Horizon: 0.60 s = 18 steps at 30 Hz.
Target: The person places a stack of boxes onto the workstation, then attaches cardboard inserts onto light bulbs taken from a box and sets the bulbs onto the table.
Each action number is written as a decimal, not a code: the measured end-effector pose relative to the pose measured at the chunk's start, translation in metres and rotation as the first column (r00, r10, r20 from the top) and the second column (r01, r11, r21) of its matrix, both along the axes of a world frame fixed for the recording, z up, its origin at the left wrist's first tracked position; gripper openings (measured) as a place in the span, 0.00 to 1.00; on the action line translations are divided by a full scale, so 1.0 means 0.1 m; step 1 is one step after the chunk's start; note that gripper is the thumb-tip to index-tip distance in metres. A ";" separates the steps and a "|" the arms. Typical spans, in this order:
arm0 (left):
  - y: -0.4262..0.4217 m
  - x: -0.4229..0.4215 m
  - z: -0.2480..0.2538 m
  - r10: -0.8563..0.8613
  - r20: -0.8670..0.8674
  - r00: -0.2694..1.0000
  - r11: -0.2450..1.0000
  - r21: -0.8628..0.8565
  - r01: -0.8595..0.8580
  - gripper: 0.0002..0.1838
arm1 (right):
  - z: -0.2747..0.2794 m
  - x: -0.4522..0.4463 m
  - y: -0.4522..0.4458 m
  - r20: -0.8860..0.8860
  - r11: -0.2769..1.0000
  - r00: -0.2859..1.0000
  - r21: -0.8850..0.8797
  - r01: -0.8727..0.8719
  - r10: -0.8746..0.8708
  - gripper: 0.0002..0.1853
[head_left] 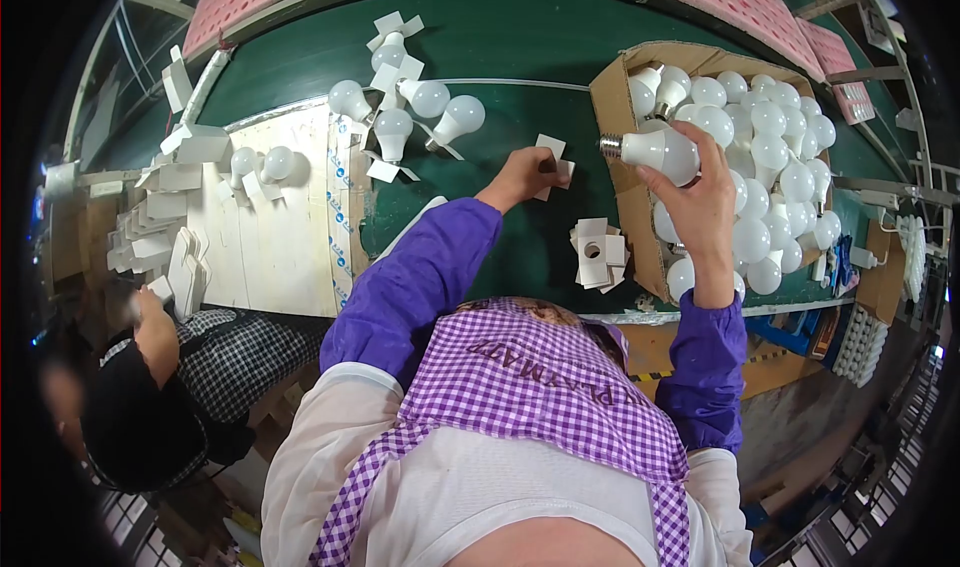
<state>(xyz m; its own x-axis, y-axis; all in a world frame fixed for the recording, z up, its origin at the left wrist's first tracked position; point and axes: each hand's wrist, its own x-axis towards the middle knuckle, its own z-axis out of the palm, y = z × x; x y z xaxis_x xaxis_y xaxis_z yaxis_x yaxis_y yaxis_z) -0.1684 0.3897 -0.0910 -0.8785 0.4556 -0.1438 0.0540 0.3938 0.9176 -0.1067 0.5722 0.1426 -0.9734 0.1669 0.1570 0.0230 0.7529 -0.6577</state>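
Note:
My right hand (705, 202) is closed round a white light bulb (665, 155), its metal screw base pointing left, over the near left part of an open cardboard box (632, 199) full of similar bulbs. Pinched in my left hand (524, 176) is a small white folded card insert (549, 150), held just above the green table, to the left of the box. A stack of white card inserts (600, 255) with a round hole in the top one lies between my hands, nearer to me. Farther left sit several bulbs (393, 132) with card pieces fitted round their bases.
To the left, a pale board (285, 227) lies on the green table (510, 42), with two more bulbs (276, 164) on it. White cartons (165, 207) are piled at its far left. A co-worker (170, 387) sits there. Pink trays (735, 12) stand along the back.

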 end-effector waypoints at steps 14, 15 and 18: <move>0.00 -0.05 0.05 0.046 0.140 0.989 0.999 -0.002 -0.046 0.17 | -0.01 0.33 0.01 -0.003 0.998 0.998 -0.027 0.059 -0.059 0.29; -0.04 -0.09 0.10 0.004 0.286 0.958 1.000 0.025 -0.012 0.13 | 0.00 0.35 0.00 -0.007 0.998 0.998 -0.017 0.057 -0.057 0.29; -0.19 0.00 0.33 0.138 0.393 0.909 0.964 0.159 -0.215 0.11 | 0.03 0.37 -0.07 -0.012 0.999 0.999 -0.002 0.034 -0.034 0.29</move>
<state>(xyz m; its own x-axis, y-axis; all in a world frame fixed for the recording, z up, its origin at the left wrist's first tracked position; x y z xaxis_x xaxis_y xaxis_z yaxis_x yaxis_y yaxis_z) -0.1689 0.3705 -0.0578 -0.8454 0.3506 -0.4029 -0.3625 0.1772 0.9150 -0.0696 0.5647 0.1460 -0.9652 0.2001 0.1681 0.0407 0.7506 -0.6595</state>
